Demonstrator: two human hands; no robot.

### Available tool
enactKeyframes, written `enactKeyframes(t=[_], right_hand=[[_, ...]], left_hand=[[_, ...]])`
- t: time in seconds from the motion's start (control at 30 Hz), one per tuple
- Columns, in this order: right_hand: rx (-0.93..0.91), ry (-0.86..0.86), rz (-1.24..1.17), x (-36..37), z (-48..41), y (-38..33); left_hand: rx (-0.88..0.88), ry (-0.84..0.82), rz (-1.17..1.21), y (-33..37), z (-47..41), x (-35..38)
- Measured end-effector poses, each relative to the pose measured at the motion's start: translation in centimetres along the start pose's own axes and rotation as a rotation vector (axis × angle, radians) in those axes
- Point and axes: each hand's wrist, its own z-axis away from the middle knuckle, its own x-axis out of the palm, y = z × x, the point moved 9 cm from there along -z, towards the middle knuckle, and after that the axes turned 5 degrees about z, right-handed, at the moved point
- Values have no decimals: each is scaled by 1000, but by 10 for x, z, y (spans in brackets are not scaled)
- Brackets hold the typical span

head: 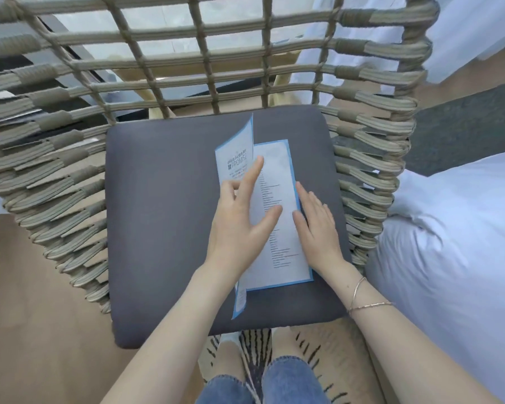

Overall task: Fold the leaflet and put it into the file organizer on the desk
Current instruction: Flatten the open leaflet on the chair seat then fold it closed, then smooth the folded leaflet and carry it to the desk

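A white leaflet (277, 176) with a blue border and lines of small print lies on the dark grey seat cushion (164, 217) of a woven chair. Its left panel stands up along a crease, printed side toward me. My left hand (239, 220) rests on the leaflet with fingers spread, the index finger touching the raised panel. My right hand (318, 228) lies flat, fingers together, pressing on the leaflet's right edge. No file organizer or desk is in view.
The woven rope chair back (187, 62) and sides (370, 158) wall in the cushion. A white duvet (449, 243) bulges at the right. My legs in jeans (286, 380) stand on a striped rug below the seat's front edge.
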Motion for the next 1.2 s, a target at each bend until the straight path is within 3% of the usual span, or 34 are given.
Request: enactKeyframes(t=[0.13, 0.23, 0.5, 0.8, 1.07, 1.2], right_hand=[[0, 47, -240, -20, -4, -2], [37, 85, -276, -28, -8, 0], [-52, 111, 174, -2, -13, -15], [-187, 80, 504, 34, -23, -7], [-138, 23, 557, 30, -23, -13], [-200, 97, 491, 6, -37, -46]], left_hand=[[-13, -49, 27, 3, 2, 16], [-28, -84, -74, -8, 3, 27], [108, -177, -554, -59, -5, 46], [213, -203, -687, -106, -7, 67], [201, -238, -724, -106, -8, 67], [204, -190, -721, -84, -23, 42]])
